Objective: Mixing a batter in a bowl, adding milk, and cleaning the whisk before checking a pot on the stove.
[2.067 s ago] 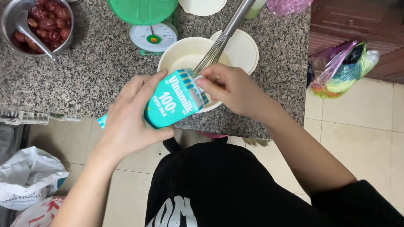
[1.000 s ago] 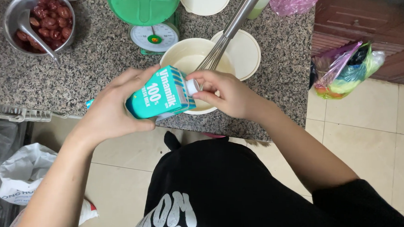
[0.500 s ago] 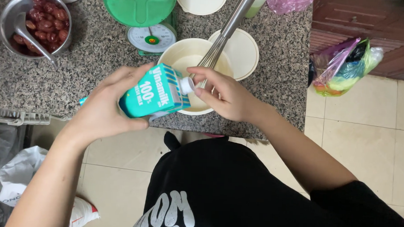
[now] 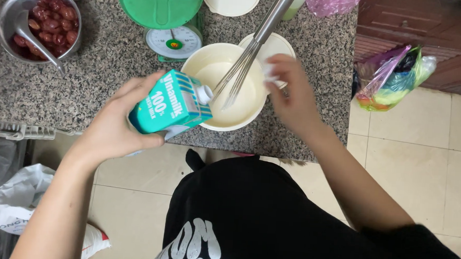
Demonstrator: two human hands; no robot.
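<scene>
Here one teal carton sits gripped in the left hand; right hand pinches one white cap.

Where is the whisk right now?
In the head view, the whisk leans in the cream bowl at the counter's middle, just right of the teal carton in the left hand, below the green scale.

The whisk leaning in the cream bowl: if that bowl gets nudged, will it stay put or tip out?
Probably apt to tip: the whisk leans steeply, its long metal handle reaching far past the rim of the cream bowl. Only the wires sit in the pale liquid, so little anchors it. Neither hand holds it; the right hand is nearest.
</scene>
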